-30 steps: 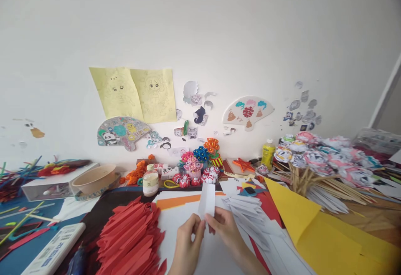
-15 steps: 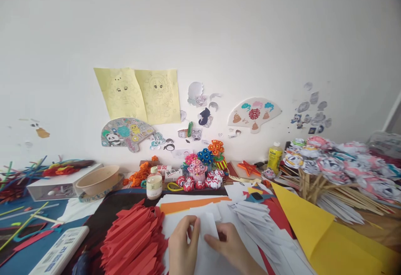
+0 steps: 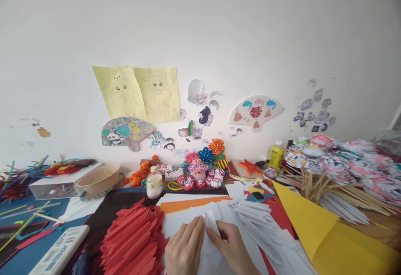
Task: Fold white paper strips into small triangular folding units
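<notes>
Folded white paper strip (image 3: pixel 212 221) is pinched by right hand (image 3: pixel 231 245); left hand (image 3: pixel 184 248) touching, grip unclear; likely light, crease-prone, best edge-held.

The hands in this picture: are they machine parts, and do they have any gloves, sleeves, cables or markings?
No machine parts: they are a person's bare left hand and bare right hand, each with ordinary jointed fingers. I can see no glove, ring, bracelet, sleeve, cable or marking on either. Anything further up the arms is out of view.
</notes>
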`<state>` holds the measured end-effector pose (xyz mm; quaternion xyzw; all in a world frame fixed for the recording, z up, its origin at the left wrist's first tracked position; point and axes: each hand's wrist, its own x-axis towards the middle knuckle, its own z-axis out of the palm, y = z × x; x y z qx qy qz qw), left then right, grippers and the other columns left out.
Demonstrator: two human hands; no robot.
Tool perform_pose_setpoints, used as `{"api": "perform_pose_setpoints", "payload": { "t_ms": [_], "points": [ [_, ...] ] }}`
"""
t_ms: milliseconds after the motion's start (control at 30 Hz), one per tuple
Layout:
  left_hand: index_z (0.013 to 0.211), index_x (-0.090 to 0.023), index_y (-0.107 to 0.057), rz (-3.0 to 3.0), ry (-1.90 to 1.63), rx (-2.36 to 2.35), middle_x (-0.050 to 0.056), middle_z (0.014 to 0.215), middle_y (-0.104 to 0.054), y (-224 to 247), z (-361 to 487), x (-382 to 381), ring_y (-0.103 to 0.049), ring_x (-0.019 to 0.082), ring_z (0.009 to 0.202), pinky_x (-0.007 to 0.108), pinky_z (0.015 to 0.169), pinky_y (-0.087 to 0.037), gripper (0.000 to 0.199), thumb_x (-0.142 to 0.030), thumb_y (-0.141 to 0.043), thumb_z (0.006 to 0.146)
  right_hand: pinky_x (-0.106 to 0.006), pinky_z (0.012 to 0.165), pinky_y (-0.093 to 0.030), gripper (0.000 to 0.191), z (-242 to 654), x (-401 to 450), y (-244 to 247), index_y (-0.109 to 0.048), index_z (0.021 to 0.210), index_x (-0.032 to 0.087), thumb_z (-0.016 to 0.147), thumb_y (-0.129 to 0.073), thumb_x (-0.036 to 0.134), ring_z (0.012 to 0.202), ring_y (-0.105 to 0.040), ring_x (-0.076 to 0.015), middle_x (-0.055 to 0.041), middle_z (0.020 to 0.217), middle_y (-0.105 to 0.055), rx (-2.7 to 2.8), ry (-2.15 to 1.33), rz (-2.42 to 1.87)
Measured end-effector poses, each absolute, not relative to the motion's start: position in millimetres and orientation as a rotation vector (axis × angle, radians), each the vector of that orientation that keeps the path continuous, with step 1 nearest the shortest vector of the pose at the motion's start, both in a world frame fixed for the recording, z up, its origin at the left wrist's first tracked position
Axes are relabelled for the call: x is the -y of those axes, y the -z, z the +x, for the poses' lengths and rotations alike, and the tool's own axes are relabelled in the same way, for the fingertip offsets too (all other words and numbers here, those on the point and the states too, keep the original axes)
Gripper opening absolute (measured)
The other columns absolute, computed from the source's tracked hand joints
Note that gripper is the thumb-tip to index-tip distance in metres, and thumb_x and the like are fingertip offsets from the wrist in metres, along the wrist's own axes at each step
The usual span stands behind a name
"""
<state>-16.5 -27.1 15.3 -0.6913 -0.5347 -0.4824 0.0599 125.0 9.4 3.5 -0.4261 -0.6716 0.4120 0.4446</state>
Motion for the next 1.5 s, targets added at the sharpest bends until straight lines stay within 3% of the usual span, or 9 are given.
{"api": "perform_pose_setpoints", "payload": {
  "t_ms": [133, 233, 367, 500, 767, 967, 1300, 1500],
  "points": [
    [0.085, -0.024, -0.072, -2.224, 1.784, 1.770, 0.007, 0.092, -0.071, -26, -18, 24, -0.065, 0.022, 0.082, 0.024, 0.056, -0.049, 0.023, -0.037, -0.053, 0.086, -0.022, 0.049, -0.027, 0.045, 127, -8, -8, -0.052, 0.057, 0.015, 0.080, -0.054, 0.053, 0.054, -0.029, -0.0108, 0.0029, 0.055, -0.032, 1.647, -1.032, -1.037],
    [0.071, -0.018, -0.068, -2.207, 2.127, 2.025, 0.006, 0.079, -0.068, -27, -21, 17, -0.061, 0.018, 0.070, 0.021, 0.048, -0.043, 0.029, -0.045, -0.060, 0.079, -0.022, 0.049, -0.029, 0.046, 129, -5, -13, -0.061, 0.061, 0.013, 0.079, -0.055, 0.054, 0.054, -0.034, -0.0115, 0.0014, 0.055, -0.041, 1.659, -1.069, -0.991],
    [0.081, -0.015, -0.067, -2.215, 2.434, 2.236, -0.002, 0.054, -0.052, -19, -24, 8, -0.045, 0.010, 0.047, 0.018, 0.040, -0.035, 0.037, -0.051, -0.066, 0.071, -0.022, 0.050, -0.030, 0.041, 130, -2, -18, -0.066, 0.068, 0.012, 0.082, -0.054, 0.048, 0.054, -0.037, -0.0117, 0.0008, 0.057, -0.047, 1.707, -1.087, -0.962],
    [0.077, -0.014, -0.067, -2.347, 2.335, 2.276, -0.004, 0.051, -0.046, -18, -24, 9, -0.037, 0.006, 0.041, 0.017, 0.038, -0.028, 0.039, -0.053, -0.064, 0.073, -0.023, 0.050, -0.028, 0.037, 131, -3, -18, -0.065, 0.068, 0.013, 0.085, -0.052, 0.043, 0.056, -0.035, -0.0113, 0.0014, 0.058, -0.044, 1.731, -1.063, -0.949],
    [0.071, -0.015, -0.067, -2.283, 2.222, 2.297, 0.002, 0.066, -0.058, -27, -22, 14, -0.045, 0.011, 0.056, 0.018, 0.044, -0.031, 0.036, -0.051, -0.065, 0.072, -0.023, 0.046, -0.020, 0.041, 129, -5, -6, -0.059, 0.062, 0.011, 0.083, -0.055, 0.046, 0.053, -0.026, -0.0095, 0.0030, 0.056, -0.031, 1.669, -1.185, -0.933],
    [0.070, -0.015, -0.068, -2.302, 2.205, 2.269, 0.002, 0.064, -0.057, -23, -21, 13, -0.045, 0.012, 0.059, 0.018, 0.046, -0.032, 0.033, -0.048, -0.065, 0.073, -0.022, 0.047, -0.021, 0.038, 128, -4, -8, -0.062, 0.070, 0.011, 0.084, -0.053, 0.045, 0.054, -0.027, -0.0096, 0.0027, 0.058, -0.034, 1.641, -1.151, -0.946],
    [0.073, -0.015, -0.068, -2.420, 2.076, 2.219, 0.002, 0.066, -0.060, -21, -28, 10, -0.045, 0.011, 0.060, 0.019, 0.052, -0.034, 0.027, -0.041, -0.066, 0.075, -0.023, 0.047, -0.020, 0.040, 130, -3, -12, -0.050, 0.054, 0.014, 0.082, -0.056, 0.042, 0.054, -0.026, -0.0093, 0.0033, 0.056, -0.029, 1.657, -1.114, -0.939],
    [0.070, -0.015, -0.065, -2.405, 2.189, 2.057, 0.003, 0.070, -0.060, -23, -25, 13, -0.051, 0.016, 0.068, 0.021, 0.059, -0.039, 0.027, -0.040, -0.062, 0.078, -0.022, 0.046, -0.024, 0.043, 133, -3, -15, -0.058, 0.057, 0.012, 0.077, -0.059, 0.051, 0.053, -0.029, -0.0096, 0.0025, 0.054, -0.035, 1.631, -1.186, -0.905]
  ]
}}
